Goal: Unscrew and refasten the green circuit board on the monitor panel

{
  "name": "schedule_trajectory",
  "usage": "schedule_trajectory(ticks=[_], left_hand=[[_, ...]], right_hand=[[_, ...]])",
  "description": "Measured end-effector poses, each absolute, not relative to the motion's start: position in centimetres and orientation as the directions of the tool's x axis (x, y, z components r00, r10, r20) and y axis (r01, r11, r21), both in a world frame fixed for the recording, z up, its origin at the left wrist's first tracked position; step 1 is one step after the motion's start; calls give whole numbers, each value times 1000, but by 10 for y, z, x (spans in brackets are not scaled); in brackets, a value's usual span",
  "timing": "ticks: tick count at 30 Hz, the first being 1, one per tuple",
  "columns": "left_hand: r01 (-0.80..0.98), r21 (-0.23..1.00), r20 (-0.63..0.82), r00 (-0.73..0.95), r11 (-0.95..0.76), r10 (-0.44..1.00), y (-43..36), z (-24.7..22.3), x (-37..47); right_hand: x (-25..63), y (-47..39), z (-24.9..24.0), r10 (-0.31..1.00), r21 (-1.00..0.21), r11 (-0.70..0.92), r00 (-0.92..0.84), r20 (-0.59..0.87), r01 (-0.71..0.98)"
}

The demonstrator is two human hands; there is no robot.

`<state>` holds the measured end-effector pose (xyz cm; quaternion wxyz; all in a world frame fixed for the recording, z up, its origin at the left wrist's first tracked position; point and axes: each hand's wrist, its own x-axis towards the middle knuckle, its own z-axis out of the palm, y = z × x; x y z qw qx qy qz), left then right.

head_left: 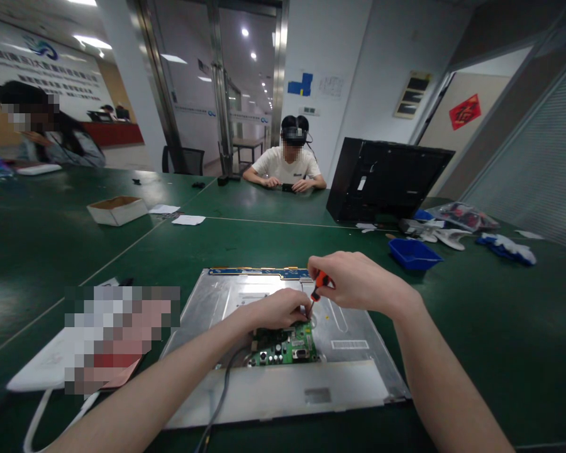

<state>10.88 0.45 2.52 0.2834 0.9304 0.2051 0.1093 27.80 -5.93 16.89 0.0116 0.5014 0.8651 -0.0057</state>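
One blue tray (414, 255) and one white box (120, 216) are sitting on the tabletop (476, 314). The right hand's (353, 280) grip is squeezing one screwdriver (319, 285); I cannot tell the left hand's (280, 309).

Red diamond sign (465, 112) — reads "福" — on a door (483, 100) beyond and right of the right fingers (317, 261). Far left beyond them, a wall sign (42, 69) appears to include "科技有限公司". Nearer, right of the fingers, a metal panel's (375, 355) white label (349, 345) — print too small to read.
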Motion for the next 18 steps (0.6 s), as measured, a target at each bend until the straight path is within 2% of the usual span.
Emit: schedule_trajectory(ticks=[11,18], left_hand=[[321,582,100,883,-747,458,4,23,110],[300,571,118,891,-764,438,6,20,109]], right_hand=[[280,-56,166,880,26,474,-474,-23,880],[280,-57,167,866,-6,498,-498,-33,867]])
